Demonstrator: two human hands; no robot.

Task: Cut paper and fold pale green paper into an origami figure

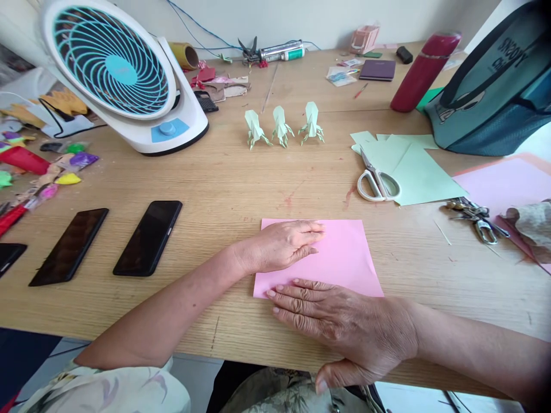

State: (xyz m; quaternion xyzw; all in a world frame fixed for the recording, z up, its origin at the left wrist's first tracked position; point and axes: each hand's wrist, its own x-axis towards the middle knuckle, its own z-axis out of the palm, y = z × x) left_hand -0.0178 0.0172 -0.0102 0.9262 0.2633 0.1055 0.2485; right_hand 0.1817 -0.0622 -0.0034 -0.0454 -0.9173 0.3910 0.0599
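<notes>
Right hand [340,324] lies nearest, palm down at the near edge of the counter [224,189]. Its fingers spread flat over the near border of the pink paper sheet [348,252] and its thumb hangs past the counter's rim; its grip is apart and clamped on nothing. On that wide wooden counter the desk fan [116,69] stands at the far left, grille turned this way. Whether it is running cannot be told, but a draught from it could lift any corner of the sheet that is not pressed down. The sheet lies flat in the middle of the near half, with the left hand [286,245] palm down over its left part, fingers together and pointing right, grip likewise apart and holding nothing. Since both hands only press, the paper could slide on the smooth wood if one bears harder than the other, and edges brought together that way would meet crooked. Green paper sheets [422,172] lie well apart to the right, loose enough to shift if a forearm swept across them. Two dark phones [148,236] lie beside the left forearm, where an elbow drawn back could nudge them toward the rim. White-handled scissors [376,180] rest on the green sheets' left edge, blades pointing away, within reach of a careless sweep. Three small folded paper figures [282,127] stand in a row farther back, light enough for a draught to topple.
</notes>
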